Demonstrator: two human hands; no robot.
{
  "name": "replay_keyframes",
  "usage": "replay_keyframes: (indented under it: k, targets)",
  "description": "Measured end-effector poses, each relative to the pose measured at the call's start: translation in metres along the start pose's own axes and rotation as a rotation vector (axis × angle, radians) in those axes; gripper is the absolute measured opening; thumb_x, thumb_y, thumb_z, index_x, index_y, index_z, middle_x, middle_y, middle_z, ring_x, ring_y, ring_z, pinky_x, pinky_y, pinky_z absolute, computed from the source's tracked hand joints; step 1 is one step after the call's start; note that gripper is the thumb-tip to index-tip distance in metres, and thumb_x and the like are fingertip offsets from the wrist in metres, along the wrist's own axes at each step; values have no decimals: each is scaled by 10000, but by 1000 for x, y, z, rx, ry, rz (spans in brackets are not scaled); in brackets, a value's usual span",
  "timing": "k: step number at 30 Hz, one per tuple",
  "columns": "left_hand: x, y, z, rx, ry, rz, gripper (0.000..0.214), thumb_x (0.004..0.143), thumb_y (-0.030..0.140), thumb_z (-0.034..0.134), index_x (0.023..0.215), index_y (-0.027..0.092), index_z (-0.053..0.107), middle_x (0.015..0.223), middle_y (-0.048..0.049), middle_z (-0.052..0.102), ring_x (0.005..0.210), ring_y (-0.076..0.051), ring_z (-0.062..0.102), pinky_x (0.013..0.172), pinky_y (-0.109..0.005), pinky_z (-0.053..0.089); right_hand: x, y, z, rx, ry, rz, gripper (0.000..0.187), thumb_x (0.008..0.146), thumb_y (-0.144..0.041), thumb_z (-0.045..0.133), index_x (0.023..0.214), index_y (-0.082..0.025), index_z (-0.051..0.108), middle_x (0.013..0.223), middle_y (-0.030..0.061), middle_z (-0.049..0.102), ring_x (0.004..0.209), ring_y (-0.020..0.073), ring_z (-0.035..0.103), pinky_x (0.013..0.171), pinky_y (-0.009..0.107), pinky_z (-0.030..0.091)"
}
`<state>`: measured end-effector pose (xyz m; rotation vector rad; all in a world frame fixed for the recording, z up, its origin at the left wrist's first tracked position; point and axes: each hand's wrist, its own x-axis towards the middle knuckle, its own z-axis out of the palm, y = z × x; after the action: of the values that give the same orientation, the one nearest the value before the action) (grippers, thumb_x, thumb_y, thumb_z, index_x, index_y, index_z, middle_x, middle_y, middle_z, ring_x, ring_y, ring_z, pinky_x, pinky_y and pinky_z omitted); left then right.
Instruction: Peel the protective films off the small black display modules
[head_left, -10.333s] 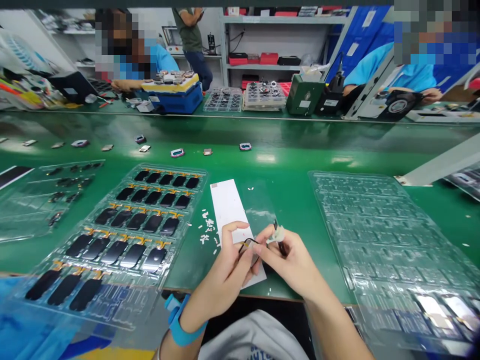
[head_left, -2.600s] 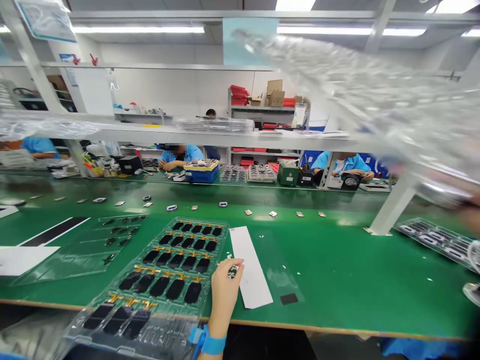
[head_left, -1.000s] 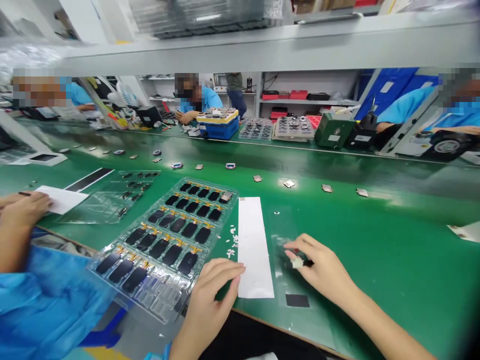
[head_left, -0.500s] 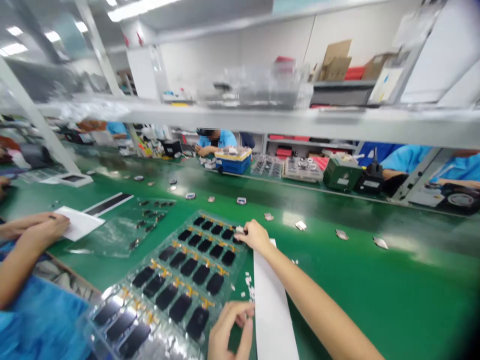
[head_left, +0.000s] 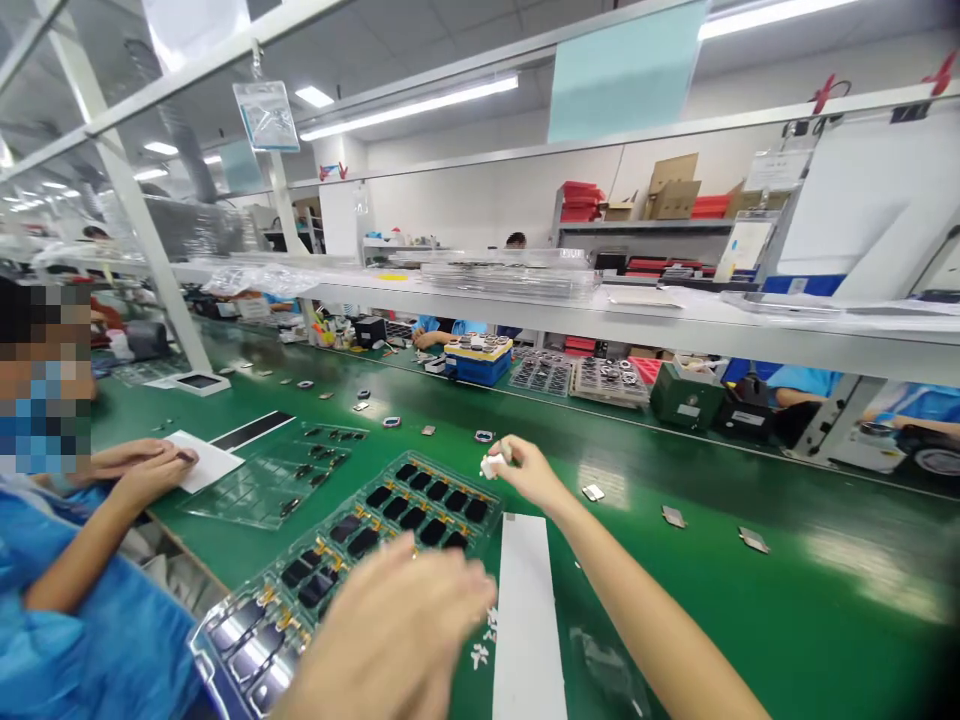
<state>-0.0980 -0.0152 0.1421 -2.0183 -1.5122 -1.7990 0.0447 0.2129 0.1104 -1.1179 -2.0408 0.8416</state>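
Observation:
My right hand [head_left: 529, 472] is raised over the far end of a long white strip [head_left: 529, 615]. Thumb and fingers pinch a small white piece [head_left: 491, 466], whose exact kind I cannot make out. Close to the camera, my left hand [head_left: 394, 625] is smeared by motion, so its grip does not show. It covers part of a clear plastic tray [head_left: 491, 515] holding rows of dark rectangular screens [head_left: 412, 518] with orange flex tails. Small white scraps [head_left: 480, 655] lie between the tray and the strip.
Small metallic parts [head_left: 673, 516] lie spaced along the green bench [head_left: 720, 640]. At left, a co-worker's hands [head_left: 154, 470] rest on white paper [head_left: 206, 462], near another clear tray [head_left: 259, 490]. A blue box [head_left: 480, 368] and shelf [head_left: 630, 312] stand beyond.
My right hand has lifted from the tray's far corner with the white piece in its fingers. My left hand has moved up and left over the tray. The view has tilted upward.

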Motion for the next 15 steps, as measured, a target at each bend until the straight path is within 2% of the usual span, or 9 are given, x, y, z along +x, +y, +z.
replay_keyframes:
  k: [2, 3, 4, 5, 7, 9, 11, 13, 15]
  targets:
    - [51, -5, -4, 34, -2, 93, 278, 941, 260, 568, 1154, 384, 695, 1156, 8, 713, 1109, -237, 641, 1019, -435, 506, -6, -25, -33, 53, 47, -103, 212, 925, -336, 630, 967, -131, 662, 933, 47, 683, 678, 113, 599, 626, 268, 522]
    - [80, -9, -4, 129, -52, 276, 329, 930, 221, 560, 1213, 343, 675, 1181, -4, 710, 1107, -242, 647, 1041, -448, 486, -9, -39, -50, 71, 76, -148, 232, 904, -354, 644, 964, -133, 673, 907, 46, 688, 575, 84, 528, 552, 244, 472]
    - [111, -14, -3, 218, -11, 357, 362, 934, 185, 531, 1260, 285, 651, 1218, -27, 694, 1122, -247, 641, 1063, -456, 462, -12, -54, -67, 83, 103, -195, 266, 876, -372, 665, 1010, -143, 680, 896, 38, 690, 506, 62, 450, 501, 232, 418]
    - [141, -19, -1, 287, 30, 372, 395, 944, 158, 497, 1314, 234, 613, 1253, -52, 673, 1141, -251, 632, 1064, -451, 458, -14, -68, -83, 87, 128, -245, 319, 837, -378, 696, 1068, -158, 681, 870, 23, 685, 465, 49, 378, 465, 226, 364]
    - [197, -29, 5, 383, 87, 328, 468, 945, 131, 478, 1409, 184, 517, 1332, -82, 619, 1182, -268, 609, 1022, -435, 484, -13, -96, -110, 66, 177, -343, 365, 797, -354, 717, 1118, -182, 691, 743, -17, 642, 457, 52, 329, 466, 226, 312]
    - [243, -38, 12, 482, 85, 280, 567, 923, 128, 539, 1475, 193, 431, 1446, -115, 527, 1235, -311, 566, 1012, -460, 474, -4, -121, -130, 17, 249, -438, 308, 802, -311, 690, 1083, -188, 715, 689, -20, 607, 513, 81, 396, 509, 236, 326]
    - [279, -48, 16, 536, 69, 268, 651, 900, 133, 610, 1506, 188, 378, 1524, -160, 426, 1317, -362, 479, 1034, -508, 434, 10, -141, -143, -43, 339, -519, 235, 816, -233, 639, 1028, -196, 734, 761, 8, 623, 651, 125, 495, 581, 256, 360]
    - [305, -57, 19, 558, 43, 271, 593, 897, 166, 651, 1455, 154, 451, 1457, -181, 498, 1323, -393, 454, 1052, -577, 378, 27, -157, -150, -263, 466, -597, 243, 813, -147, 587, 993, -208, 738, 885, 37, 638, 755, 155, 529, 620, 273, 359]
    - [323, -65, 19, 562, 14, 276, 396, 954, 255, 584, 1309, 80, 582, 1288, -150, 622, 1299, -385, 469, 1058, -614, 328, 41, -169, -153, -673, 577, -640, 282, 819, -85, 534, 987, -205, 727, 1003, 61, 635, 730, 150, 529, 591, 278, 324]
